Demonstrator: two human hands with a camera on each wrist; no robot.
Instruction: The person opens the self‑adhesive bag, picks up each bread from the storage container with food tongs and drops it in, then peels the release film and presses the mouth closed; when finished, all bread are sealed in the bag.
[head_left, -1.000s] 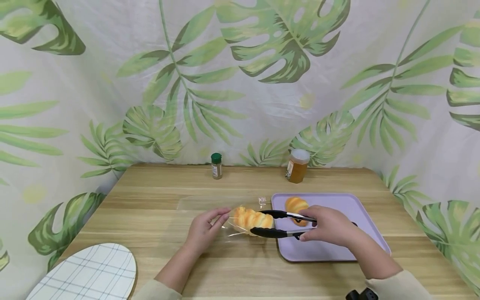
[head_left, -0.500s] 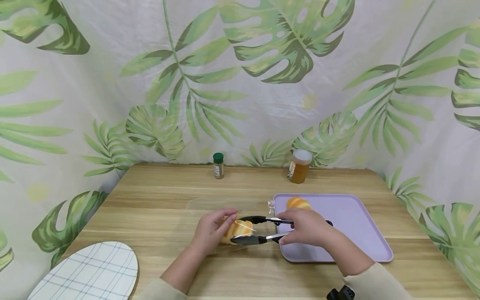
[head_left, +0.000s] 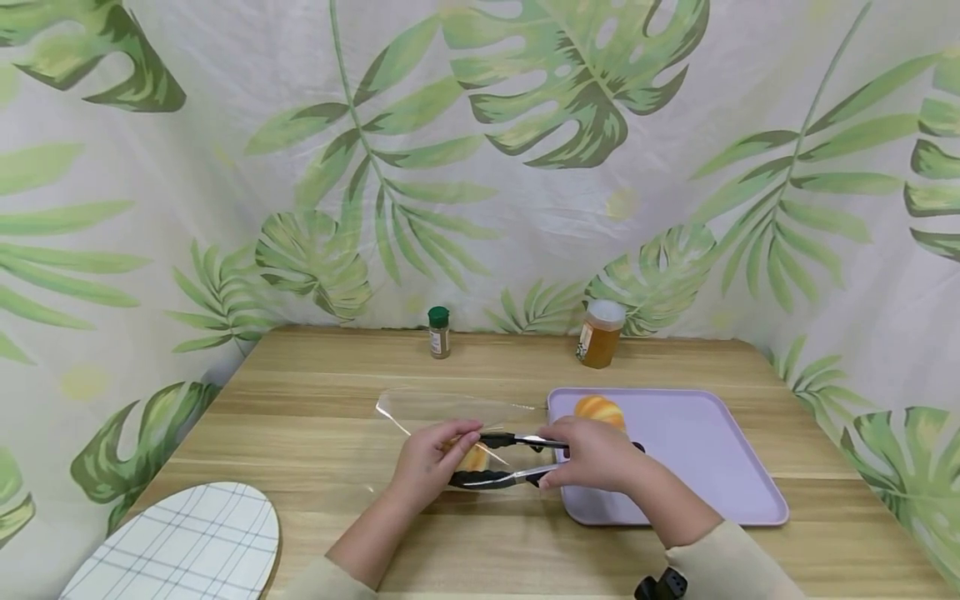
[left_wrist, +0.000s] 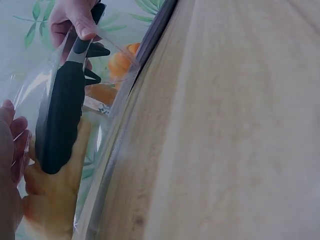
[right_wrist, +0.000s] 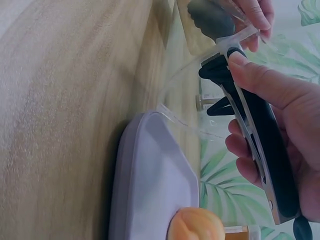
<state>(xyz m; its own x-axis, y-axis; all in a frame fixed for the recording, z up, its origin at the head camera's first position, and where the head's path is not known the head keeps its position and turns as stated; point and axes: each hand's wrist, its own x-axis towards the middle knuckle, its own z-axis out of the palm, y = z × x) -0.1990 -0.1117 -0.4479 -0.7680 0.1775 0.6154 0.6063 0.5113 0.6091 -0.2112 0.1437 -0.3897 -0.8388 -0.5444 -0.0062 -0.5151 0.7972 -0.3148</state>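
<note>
My left hand (head_left: 429, 460) pinches the mouth edge of a clear plastic bag (head_left: 461, 405) between thumb and fingers. My right hand (head_left: 596, 454) grips black-tipped metal tongs (right_wrist: 267, 150) by their arms. Inside the bag, the tongs' black ends lie on either side of a golden twisted bread roll (left_wrist: 52, 205). In the head view my left hand partly hides that roll and the tongs' tips. Clear film also lies over the tongs' lower part in the left wrist view.
A lilac tray (head_left: 697, 467) lies at right, bearing another round bread (head_left: 600, 410). A honey jar (head_left: 600, 335) and a green-capped spice bottle (head_left: 438, 333) stand at the back. A checked oval board (head_left: 180, 542) is at front left.
My right hand has moved left, carrying the tongs and roll deeper into the bag. The roll is now mostly behind my left hand, which has shifted slightly right.
</note>
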